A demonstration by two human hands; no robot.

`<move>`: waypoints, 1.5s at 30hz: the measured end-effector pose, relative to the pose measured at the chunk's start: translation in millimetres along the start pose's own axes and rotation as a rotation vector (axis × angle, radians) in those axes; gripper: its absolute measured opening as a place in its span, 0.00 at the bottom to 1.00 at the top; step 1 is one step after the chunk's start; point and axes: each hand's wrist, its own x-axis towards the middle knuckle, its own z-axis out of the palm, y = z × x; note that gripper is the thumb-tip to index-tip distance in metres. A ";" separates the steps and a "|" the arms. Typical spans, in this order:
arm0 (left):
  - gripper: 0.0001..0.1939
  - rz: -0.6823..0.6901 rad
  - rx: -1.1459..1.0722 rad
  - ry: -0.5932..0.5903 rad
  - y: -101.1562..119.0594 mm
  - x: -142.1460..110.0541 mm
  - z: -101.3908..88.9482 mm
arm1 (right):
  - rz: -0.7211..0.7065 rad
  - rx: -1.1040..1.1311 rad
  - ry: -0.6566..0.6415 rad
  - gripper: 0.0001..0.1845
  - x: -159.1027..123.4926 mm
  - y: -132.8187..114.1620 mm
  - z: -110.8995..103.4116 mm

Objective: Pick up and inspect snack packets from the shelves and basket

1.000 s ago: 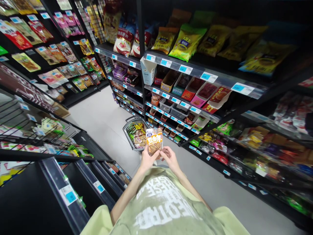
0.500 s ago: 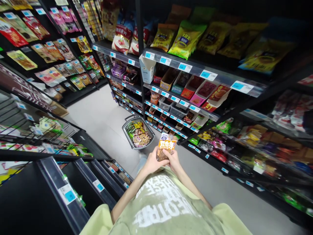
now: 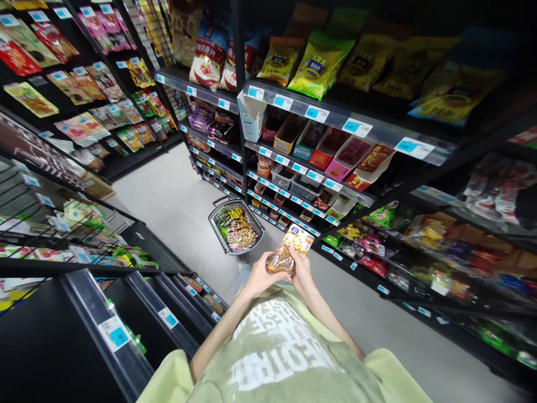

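Packet [image 3: 290, 251], held above the floor [image 3: 168, 196] just ahead of the wearer's shirt [image 3: 285, 350]. The upper portion is white and orange, with pale lettering and a small dark-blue oval mark near the top edge; the lower portion is clear, glossy film through which brown contents show. The packet is tilted, its top leaning away and to the right, its printed face turned toward the wearer.

Both hands are clamped on the packet, close together. The left hand [image 3: 260, 275] cups the lower left end, its thumb lying along the bottom edge. The right hand [image 3: 302, 271] grips the right side, its thumb pressed on the front face; its other fingers are largely hidden behind. The forearms converge from either side of the shirt, elbows bent.

Beyond the hands and to their left, a basket [image 3: 256, 219] filled with small colourful packages stands on the floor, near the shelves [image 3: 335, 116].
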 end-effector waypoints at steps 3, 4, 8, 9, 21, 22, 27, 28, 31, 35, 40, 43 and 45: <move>0.32 -0.010 -0.012 -0.062 2.0 -2.6 0.9 | 0.004 0.014 0.014 0.20 2.0 -0.2 1.0; 0.31 -0.003 -0.007 -0.055 2.9 -3.6 1.4 | 0.010 0.021 0.014 0.20 2.5 -0.6 1.7; 0.27 0.010 0.013 0.002 4.8 -5.3 4.0 | 0.028 0.043 -0.020 0.19 4.1 -4.5 6.8; 0.26 -0.001 0.005 0.013 4.7 -4.9 4.6 | 0.035 0.039 -0.029 0.19 4.5 -5.7 8.7; 0.25 -0.115 -0.023 0.080 -12.3 9.3 -0.1 | 0.144 0.105 -0.102 0.18 24.6 -8.6 23.5; 0.25 -0.126 -0.028 0.076 -15.0 9.4 0.3 | 0.158 0.096 -0.107 0.17 26.6 -7.9 22.6; 0.27 -0.097 -0.091 0.005 -25.6 8.3 0.6 | 0.181 0.050 -0.149 0.18 36.2 -4.6 18.7; 0.27 -0.091 -0.091 0.003 -27.1 8.7 -0.4 | 0.177 0.037 -0.145 0.18 38.4 -4.0 18.4; 0.28 -0.086 -0.074 0.043 -31.9 11.1 -5.7 | 0.140 -0.030 -0.132 0.19 45.7 -2.8 17.4; 0.28 -0.089 -0.137 0.113 -40.4 13.7 -12.3 | 0.041 -0.179 -0.140 0.21 53.5 -4.2 15.0; 0.29 -0.117 -0.413 0.144 -47.8 17.7 -1.1 | -0.059 -0.329 -0.183 0.26 54.1 -10.9 18.4; 0.30 -0.092 -0.523 0.244 -46.8 26.0 12.7 | -0.120 -0.366 -0.146 0.28 57.0 -14.7 22.0; 0.30 -0.100 -0.549 0.289 -44.8 31.9 17.4 | -0.118 -0.415 -0.152 0.29 61.3 -16.4 22.4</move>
